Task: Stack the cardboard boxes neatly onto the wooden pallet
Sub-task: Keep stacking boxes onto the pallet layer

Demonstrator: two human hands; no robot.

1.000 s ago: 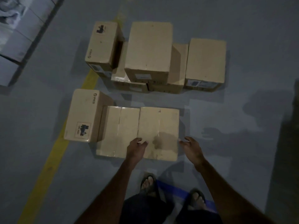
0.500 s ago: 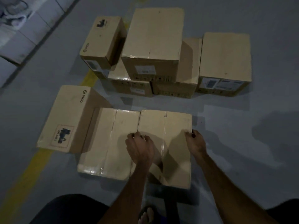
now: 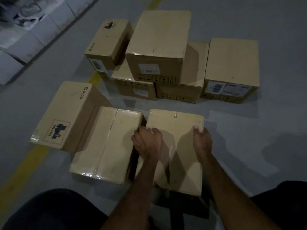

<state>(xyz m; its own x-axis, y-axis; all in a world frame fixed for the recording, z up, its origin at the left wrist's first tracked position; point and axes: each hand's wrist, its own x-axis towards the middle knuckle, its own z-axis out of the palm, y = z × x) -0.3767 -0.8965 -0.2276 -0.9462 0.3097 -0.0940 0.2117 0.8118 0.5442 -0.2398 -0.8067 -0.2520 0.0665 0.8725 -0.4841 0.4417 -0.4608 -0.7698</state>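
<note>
A plain cardboard box sits in front of me on the grey floor, a little apart from a taped box on its left. My left hand grips its left top edge, fingers curled into the gap between the two boxes. My right hand grips its right top edge. A taller box with a printed label stands left of the taped one. No wooden pallet is in view.
Behind stands a group of several boxes: a large one stacked on two lower ones, a small labelled box at the left, another at the right. A yellow floor line runs under them. White blocks lie far left.
I have leaned in closer. Both hands went from hovering near the box to gripping its sides, and the box has shifted right, opening a gap to the taped box.
</note>
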